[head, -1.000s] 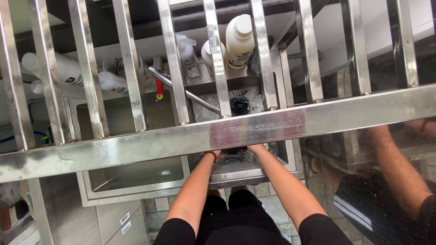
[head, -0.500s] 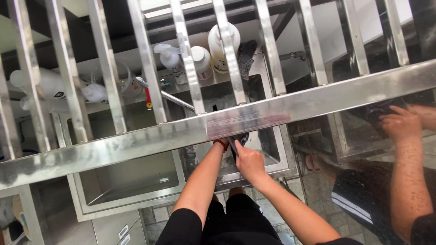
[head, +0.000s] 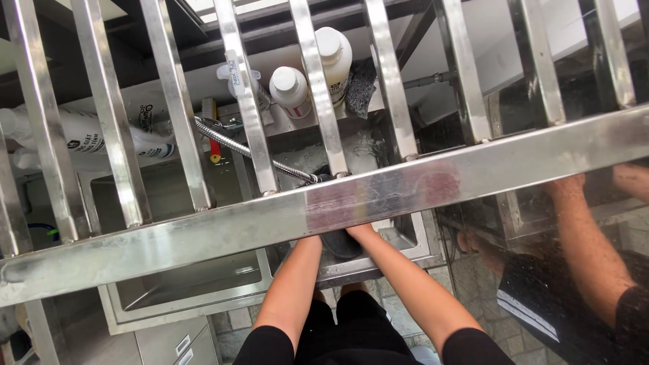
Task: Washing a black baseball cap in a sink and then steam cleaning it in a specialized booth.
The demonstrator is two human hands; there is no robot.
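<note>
I look down through a steel rack whose wide crossbar (head: 405, 189) covers most of both hands. My left hand (head: 309, 240) reaches under the bar, and only its wrist shows. My right hand (head: 359, 232) is beside it, its heel against a dark object (head: 339, 246) that pokes out below the bar over the right sink basin (head: 412, 238). I cannot make out what the dark object is, and the fingers of both hands are hidden. A flexible metal spray hose (head: 250, 150) runs down toward the same basin.
An empty left sink basin (head: 182, 284) lies beside the right one. White bottles (head: 291, 91) and a dark scrub pad (head: 365, 84) stand on the ledge behind. Another person's arm (head: 585, 236) in a black striped sleeve is at the right. Vertical rack bars (head: 172, 101) block the view.
My right hand, seen below the crossbar half a second ago, has slid forward under it. The view has shifted slightly. The other person's arm stays at the right.
</note>
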